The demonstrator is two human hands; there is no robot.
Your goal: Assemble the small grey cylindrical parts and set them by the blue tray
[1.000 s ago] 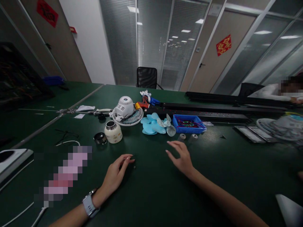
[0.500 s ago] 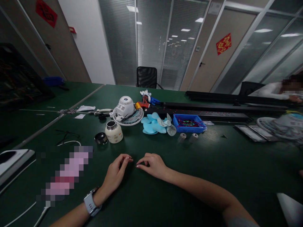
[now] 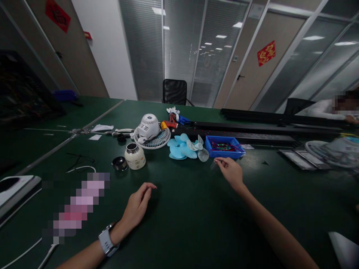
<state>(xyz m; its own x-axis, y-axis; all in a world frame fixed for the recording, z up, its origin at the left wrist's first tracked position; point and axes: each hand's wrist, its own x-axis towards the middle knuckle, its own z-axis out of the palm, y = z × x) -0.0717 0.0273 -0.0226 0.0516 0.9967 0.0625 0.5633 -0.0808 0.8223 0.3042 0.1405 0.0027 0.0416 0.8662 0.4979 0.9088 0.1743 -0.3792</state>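
Observation:
My left hand point(image 3: 137, 207), with a pale-banded watch point(image 3: 108, 239) on its wrist, rests on the green table. Its fingers are loosely bent with a small gap to the thumb, and it holds nothing. Farther forward, my right hand point(image 3: 231, 172) has thumb and fingers pinched together in front of the blue bin point(image 3: 224, 155). Whatever is between its fingertips is hidden or too faint to name; a dim translucent shape shows beside them. Left of this hand lie light-blue fan blades point(image 3: 179, 147) and clear fan blades point(image 3: 203, 154).
A cream jar point(image 3: 135, 158) stands open beside its black lid point(image 3: 119, 163). Behind are a white fan point(image 3: 148, 129) and a red power drill point(image 3: 171, 121). Long black bars point(image 3: 252, 129) cross the back. Another fan point(image 3: 336, 151) lies at right. A person point(image 3: 322, 108) sits far right.
My right hand has moved forward and right, away from my left hand, to where two small metal cylinders stood; these are now covered. My left hand has hardly moved.

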